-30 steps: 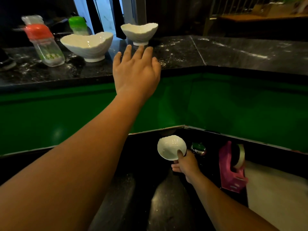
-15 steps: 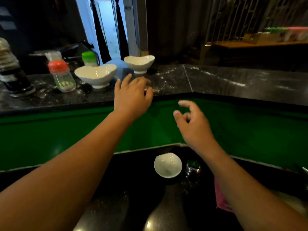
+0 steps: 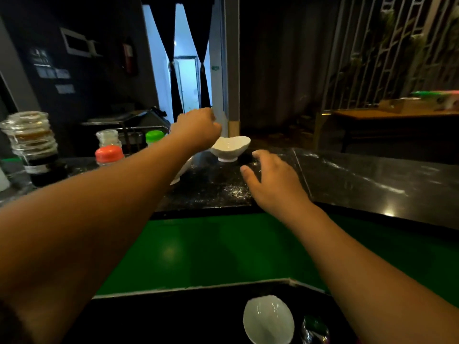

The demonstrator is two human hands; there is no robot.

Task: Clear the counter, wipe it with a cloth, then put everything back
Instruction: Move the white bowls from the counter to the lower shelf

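Observation:
A small white scalloped bowl (image 3: 231,148) stands on the dark upper counter (image 3: 360,180). My left hand (image 3: 196,127) hovers at the bowl's left rim with its fingers curled; whether it grips anything is hidden. Under my left forearm only a sliver of a larger white bowl (image 3: 180,173) shows. My right hand (image 3: 270,182) is spread open low over the counter, just right of the small bowl and apart from it. Another white bowl (image 3: 268,319) sits on the lower counter near me.
At the left of the upper counter stand an orange-capped bottle (image 3: 109,154), a green-capped bottle (image 3: 154,137) and a stack of glass jars (image 3: 32,145). A green panel (image 3: 223,249) joins the two counters. A shiny metal object (image 3: 315,328) lies beside the near bowl.
My right hand let go of the bowl on the lower counter and rose to the upper counter. My left hand moved farther forward and curled its fingers. The view tilted up.

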